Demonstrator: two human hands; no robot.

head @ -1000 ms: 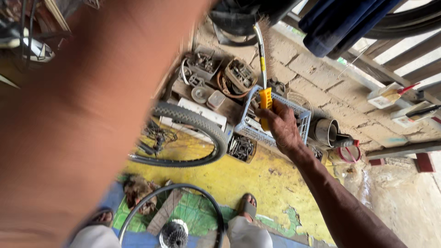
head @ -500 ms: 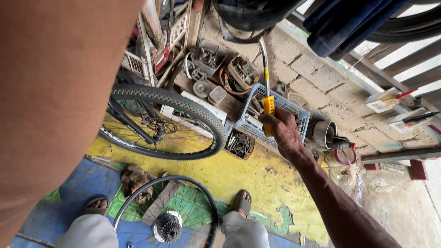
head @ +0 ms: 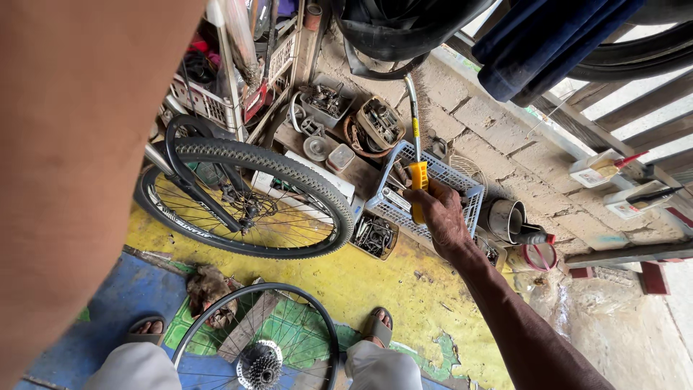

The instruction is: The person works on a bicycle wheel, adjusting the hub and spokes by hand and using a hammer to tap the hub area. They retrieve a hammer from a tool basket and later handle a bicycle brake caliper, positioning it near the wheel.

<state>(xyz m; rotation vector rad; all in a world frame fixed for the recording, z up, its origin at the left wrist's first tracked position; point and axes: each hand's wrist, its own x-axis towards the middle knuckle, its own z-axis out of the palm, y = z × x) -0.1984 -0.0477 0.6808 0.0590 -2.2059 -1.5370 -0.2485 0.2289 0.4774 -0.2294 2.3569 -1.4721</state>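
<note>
My right hand point(head: 442, 217) reaches out at the centre of the frame, fingers wrapped tight around the yellow handle of a tool point(head: 417, 189) whose thin metal shaft runs straight up toward the tyre point(head: 404, 29) hanging at the top. The hand and handle sit over a pale plastic basket point(head: 462, 189) of metal parts on the floor, just right of centre. My left arm point(head: 79, 159) fills the whole left side as a blurred mass close to the lens; its hand is out of frame, so I cannot tell how those fingers are set.

Left of the basket stands a bike wheel point(head: 245, 195) with a knobbly tyre, held in a dark fork. Below it, at the bottom centre, a bare rim point(head: 253, 339) with a cassette rests between my knees, my sandalled feet on either side on the yellow and blue painted floor point(head: 375, 282). A brown rag point(head: 209, 289) lies just left of the rim. Trays of small parts point(head: 346, 119) sit above the basket, against a brick wall. A metal cup point(head: 505, 217) stands just right of the basket. Dark blue cloth point(head: 548, 43) hangs at the upper right.
</note>
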